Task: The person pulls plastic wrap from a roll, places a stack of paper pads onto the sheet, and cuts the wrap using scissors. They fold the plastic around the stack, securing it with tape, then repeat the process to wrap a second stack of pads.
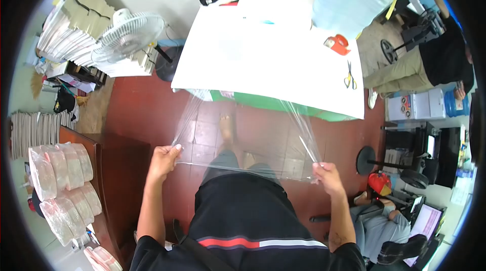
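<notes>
A sheet of clear plastic film (243,137) stretches from the front edge of the white-topped table (273,68) toward my body. My left hand (165,161) pinches its near left corner, and my right hand (327,176) grips the near right corner. Between the hands, the film's near edge hangs slightly slack above my legs. Green material shows under the table's front edge. Yellow-handled scissors (350,76) and a red-orange tape dispenser (337,44) lie on the right side of the tabletop.
A fan (130,37) and paper stacks (78,18) stand left. Wrapped bundles (61,170) rest on a brown cabinet (96,185). A large translucent container (349,0) is at the back right. One person (440,53) stands at right; another (385,225) sits lower right.
</notes>
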`<state>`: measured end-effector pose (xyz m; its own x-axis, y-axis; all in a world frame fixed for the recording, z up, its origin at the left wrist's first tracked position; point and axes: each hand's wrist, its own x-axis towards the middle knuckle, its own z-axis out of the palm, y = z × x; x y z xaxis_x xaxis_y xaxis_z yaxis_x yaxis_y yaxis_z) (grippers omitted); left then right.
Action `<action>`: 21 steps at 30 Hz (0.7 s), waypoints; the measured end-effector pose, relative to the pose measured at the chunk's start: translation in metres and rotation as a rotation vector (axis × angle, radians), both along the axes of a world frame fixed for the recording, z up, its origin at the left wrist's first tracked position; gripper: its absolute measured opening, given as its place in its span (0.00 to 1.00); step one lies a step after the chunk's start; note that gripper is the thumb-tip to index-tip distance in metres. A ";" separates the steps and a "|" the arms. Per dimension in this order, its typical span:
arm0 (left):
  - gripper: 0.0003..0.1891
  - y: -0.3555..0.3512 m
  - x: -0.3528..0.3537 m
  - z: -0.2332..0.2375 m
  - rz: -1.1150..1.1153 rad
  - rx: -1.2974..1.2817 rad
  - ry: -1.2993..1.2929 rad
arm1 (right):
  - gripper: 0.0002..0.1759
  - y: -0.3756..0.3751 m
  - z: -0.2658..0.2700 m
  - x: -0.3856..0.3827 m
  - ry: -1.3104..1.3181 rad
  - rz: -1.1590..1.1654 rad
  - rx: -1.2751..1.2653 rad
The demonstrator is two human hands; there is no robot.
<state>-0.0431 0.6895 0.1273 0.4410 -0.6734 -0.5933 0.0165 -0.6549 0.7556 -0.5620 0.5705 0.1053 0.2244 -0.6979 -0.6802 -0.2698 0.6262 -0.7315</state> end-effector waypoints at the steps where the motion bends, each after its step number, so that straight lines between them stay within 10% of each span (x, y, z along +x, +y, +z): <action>1: 0.20 -0.006 0.015 0.016 -0.029 -0.025 0.056 | 0.19 -0.015 0.025 0.000 -0.071 0.014 0.012; 11: 0.09 -0.287 0.106 0.092 0.386 -0.811 0.979 | 0.19 -0.317 0.137 0.128 -1.264 -0.266 -0.136; 15: 0.16 -0.459 0.133 0.045 0.561 -0.720 0.923 | 0.27 -0.452 0.125 0.227 -0.888 -0.630 -0.218; 21: 0.20 -0.527 0.138 -0.116 0.555 -0.110 0.815 | 0.32 -0.518 -0.062 0.204 -0.521 -0.674 0.144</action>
